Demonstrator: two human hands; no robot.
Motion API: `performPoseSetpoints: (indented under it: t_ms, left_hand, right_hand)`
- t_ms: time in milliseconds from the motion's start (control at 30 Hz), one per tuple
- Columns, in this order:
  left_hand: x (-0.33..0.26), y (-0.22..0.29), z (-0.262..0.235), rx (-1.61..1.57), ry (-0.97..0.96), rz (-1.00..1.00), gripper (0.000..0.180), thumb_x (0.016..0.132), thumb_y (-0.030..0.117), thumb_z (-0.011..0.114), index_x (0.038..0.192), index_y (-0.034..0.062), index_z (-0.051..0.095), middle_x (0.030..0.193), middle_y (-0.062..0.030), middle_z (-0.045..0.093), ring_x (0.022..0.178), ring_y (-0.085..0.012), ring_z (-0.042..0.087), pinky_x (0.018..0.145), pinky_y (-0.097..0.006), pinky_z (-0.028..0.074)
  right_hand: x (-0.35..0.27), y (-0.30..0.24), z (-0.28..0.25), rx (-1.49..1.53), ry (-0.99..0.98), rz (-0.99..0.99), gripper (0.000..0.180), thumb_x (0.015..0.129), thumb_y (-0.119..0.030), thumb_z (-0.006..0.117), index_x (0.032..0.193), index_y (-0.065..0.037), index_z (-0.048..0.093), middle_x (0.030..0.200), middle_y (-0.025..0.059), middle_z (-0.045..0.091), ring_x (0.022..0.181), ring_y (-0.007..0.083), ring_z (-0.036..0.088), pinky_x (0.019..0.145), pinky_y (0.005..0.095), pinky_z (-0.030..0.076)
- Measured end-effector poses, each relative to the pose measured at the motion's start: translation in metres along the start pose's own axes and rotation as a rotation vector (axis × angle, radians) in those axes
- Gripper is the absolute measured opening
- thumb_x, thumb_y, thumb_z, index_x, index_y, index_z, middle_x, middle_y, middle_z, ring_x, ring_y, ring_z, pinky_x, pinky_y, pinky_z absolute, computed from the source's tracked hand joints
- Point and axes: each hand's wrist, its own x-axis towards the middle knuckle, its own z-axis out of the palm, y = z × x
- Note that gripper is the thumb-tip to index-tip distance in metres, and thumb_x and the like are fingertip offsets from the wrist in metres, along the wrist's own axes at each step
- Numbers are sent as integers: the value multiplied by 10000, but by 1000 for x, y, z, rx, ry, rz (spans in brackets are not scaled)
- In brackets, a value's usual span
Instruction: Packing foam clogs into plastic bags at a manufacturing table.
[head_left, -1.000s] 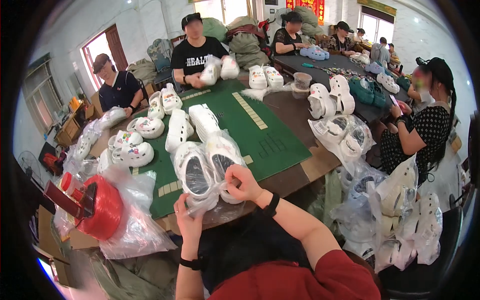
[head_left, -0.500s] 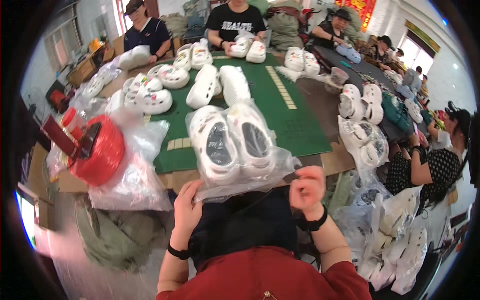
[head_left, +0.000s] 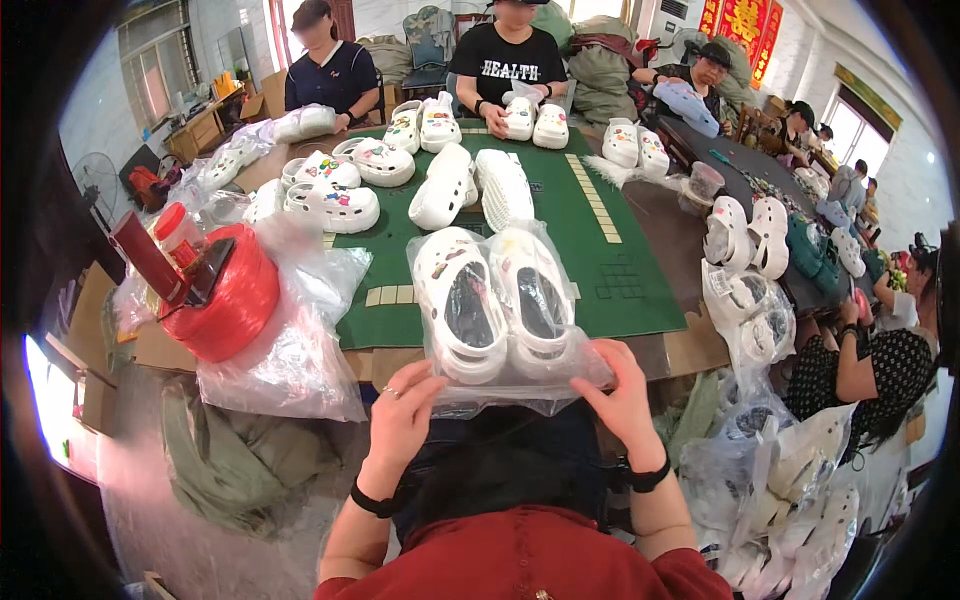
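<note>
A pair of white clogs (head_left: 461,300) with dark insoles and small charms lies in a clear plastic bag (head_left: 500,396) at the near edge of the green mat. The bag's mouth faces me. My left hand (head_left: 402,412) pinches the left corner of that mouth. My right hand (head_left: 622,398) has its thumb and fingers on the right corner, with gathered plastic between them. Just beyond the bag, two bare white clogs (head_left: 443,188) lean on their sides, one showing its sole (head_left: 505,192).
The green mat (head_left: 630,290) carries more white clogs (head_left: 335,205) on the left. A red twine roll (head_left: 225,310) stands on plastic bags (head_left: 290,370) at the near left. Bagged clogs (head_left: 752,318) hang over the right side. Co-workers (head_left: 510,70) sit across and along the right.
My right hand has come down onto the bag's right corner and grips it; before, its fingers were curled higher beside it. The whole view has shifted slightly. My left hand stays at the left corner.
</note>
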Motion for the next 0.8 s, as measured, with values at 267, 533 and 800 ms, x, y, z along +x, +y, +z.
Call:
performPoseSetpoints:
  t_ms: [267,533,800]
  left_hand:
    - [-17,-4,-41,-170,262,-251,232,874,-97,547,1047,-5,672,1150,-102,654,898,-166,651,718,-273,548]
    - [4,-1,-71,-703,-174,-212,699,837,131,608,1494,74,379,1582,-132,299,1460,-287,287,1158,-495,249]
    - [42,-17,23,-464,-185,-341,913,820,55,708,1549,-26,165,1508,-212,373,1363,-270,409,1128,-360,330]
  right_hand:
    - [-10,2,-29,164,-29,-22,209,767,-50,781,951,-8,690,1014,73,686,721,90,599,646,239,471]
    - [16,-30,5,-90,195,-286,217,834,-179,763,963,-31,671,974,95,668,910,250,631,812,364,504]
    - [32,-19,57,-512,-231,-330,824,713,-410,814,1397,-97,480,1262,121,502,1182,310,482,992,456,375]
